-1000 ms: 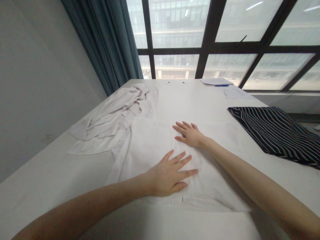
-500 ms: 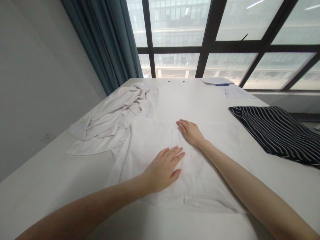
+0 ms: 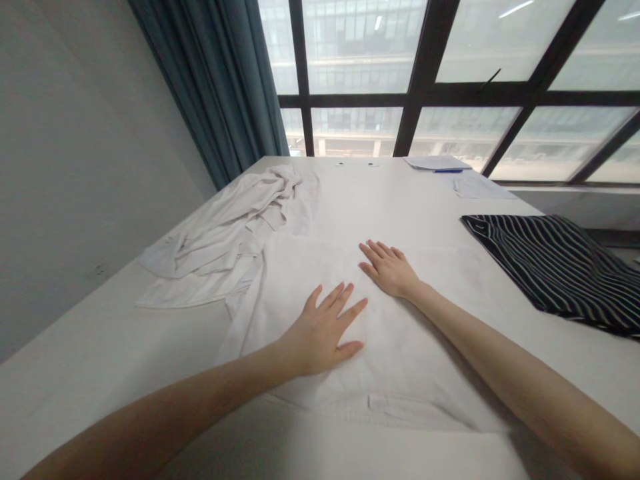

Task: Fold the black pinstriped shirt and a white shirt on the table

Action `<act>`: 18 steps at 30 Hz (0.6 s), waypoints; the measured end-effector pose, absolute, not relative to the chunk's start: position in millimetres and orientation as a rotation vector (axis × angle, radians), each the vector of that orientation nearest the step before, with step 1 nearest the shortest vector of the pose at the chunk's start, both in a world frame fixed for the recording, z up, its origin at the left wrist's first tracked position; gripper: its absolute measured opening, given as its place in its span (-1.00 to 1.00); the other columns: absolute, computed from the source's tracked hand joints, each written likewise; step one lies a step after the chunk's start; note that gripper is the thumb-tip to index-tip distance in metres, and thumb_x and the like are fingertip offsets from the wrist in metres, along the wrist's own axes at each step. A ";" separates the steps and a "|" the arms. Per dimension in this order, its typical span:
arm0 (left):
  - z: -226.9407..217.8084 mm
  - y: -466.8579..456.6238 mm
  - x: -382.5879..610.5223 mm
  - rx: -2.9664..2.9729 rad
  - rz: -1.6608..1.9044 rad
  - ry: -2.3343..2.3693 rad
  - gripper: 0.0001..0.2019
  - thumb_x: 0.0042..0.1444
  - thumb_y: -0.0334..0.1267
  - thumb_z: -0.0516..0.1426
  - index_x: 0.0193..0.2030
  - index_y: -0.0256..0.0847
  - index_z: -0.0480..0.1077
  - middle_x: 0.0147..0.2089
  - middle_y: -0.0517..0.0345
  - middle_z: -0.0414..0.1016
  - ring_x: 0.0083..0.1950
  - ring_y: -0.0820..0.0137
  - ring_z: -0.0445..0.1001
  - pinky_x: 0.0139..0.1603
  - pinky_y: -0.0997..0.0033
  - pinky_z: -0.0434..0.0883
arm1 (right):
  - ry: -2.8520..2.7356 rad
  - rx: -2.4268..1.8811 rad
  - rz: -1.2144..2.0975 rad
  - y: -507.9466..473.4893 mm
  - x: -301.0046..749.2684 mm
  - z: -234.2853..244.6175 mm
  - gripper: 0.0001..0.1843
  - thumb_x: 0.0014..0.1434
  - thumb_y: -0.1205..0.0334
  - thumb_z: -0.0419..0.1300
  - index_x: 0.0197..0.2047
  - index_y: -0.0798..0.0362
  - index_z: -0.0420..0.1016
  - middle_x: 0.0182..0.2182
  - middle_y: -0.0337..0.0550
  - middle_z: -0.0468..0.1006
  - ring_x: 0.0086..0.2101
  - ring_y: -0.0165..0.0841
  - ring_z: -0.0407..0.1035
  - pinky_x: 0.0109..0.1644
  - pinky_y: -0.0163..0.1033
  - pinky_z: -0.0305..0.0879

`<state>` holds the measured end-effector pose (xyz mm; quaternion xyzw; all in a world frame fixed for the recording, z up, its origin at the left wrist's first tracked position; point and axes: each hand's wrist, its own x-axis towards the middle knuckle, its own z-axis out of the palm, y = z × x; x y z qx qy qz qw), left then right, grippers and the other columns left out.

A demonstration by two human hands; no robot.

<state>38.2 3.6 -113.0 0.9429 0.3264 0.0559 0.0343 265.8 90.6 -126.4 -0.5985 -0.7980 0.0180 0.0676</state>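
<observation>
A white garment lies spread flat in the middle of the white table. My left hand rests palm down on its near half, fingers stretched out and slightly spread. My right hand lies flat on the cloth a little farther away, fingers extended toward the left. Neither hand holds anything.
A crumpled white garment lies at the table's left side. A black garment with white stripes is spread at the right. Papers and a blue pen sit near the window at the far edge. A dark curtain hangs back left.
My left hand slid left and away across the white cloth. My right hand shifted slightly to the right, staying flat on the fabric.
</observation>
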 end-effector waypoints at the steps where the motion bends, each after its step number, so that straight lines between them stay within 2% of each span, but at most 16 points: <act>1: -113.3 3.5 37.7 2.901 0.179 1.003 -0.34 0.30 0.07 0.00 0.44 -0.14 -0.03 0.47 -0.23 -0.08 0.49 0.03 -0.12 0.36 -0.23 -0.08 | -2.418 -1.803 0.063 89.3 271.6 -126.1 -0.31 0.37 -0.15 -0.29 0.44 -0.03 -0.05 0.41 -0.07 -0.01 0.36 -0.14 -0.11 0.36 0.13 -0.10; 6: -113.3 4.6 26.4 2.912 0.157 0.995 -0.35 0.30 0.08 -0.01 0.44 -0.10 -0.05 0.48 -0.20 -0.08 0.49 0.07 -0.12 0.38 -0.18 -0.10 | -2.421 -1.862 0.043 77.7 308.2 -126.0 -0.30 0.37 -0.16 -0.31 0.45 -0.04 -0.05 0.41 -0.16 -0.02 0.37 -0.20 -0.13 0.38 0.09 -0.12; 13: -114.7 5.6 -9.8 2.930 0.177 1.116 -0.36 0.33 0.09 -0.06 0.45 -0.09 -0.06 0.48 -0.14 -0.07 0.49 0.11 -0.11 0.40 -0.10 -0.09 | -2.316 -1.943 -0.058 45.5 365.4 -134.5 -0.35 0.36 -0.15 -0.29 0.41 -0.13 0.03 0.39 -0.20 0.08 0.35 -0.22 -0.05 0.35 0.07 -0.03; 15: -115.2 5.3 -15.1 2.930 0.197 1.126 -0.37 0.34 0.10 -0.08 0.45 -0.08 -0.06 0.48 -0.12 -0.06 0.49 0.13 -0.11 0.40 -0.07 -0.08 | -2.237 -2.000 -0.123 34.0 380.3 -137.6 -0.34 0.35 -0.12 -0.27 0.40 -0.06 0.08 0.37 -0.12 0.14 0.33 -0.19 0.02 0.33 0.07 0.03; 18: -114.5 5.0 -16.8 2.930 0.190 1.122 -0.38 0.34 0.12 -0.10 0.45 -0.04 -0.05 0.48 -0.08 -0.06 0.49 0.15 -0.10 0.41 -0.04 -0.08 | -2.059 -2.115 -0.245 21.2 395.2 -139.0 -0.30 0.33 -0.10 -0.25 0.39 0.11 0.08 0.30 0.11 0.24 0.28 -0.09 0.11 0.28 0.15 0.10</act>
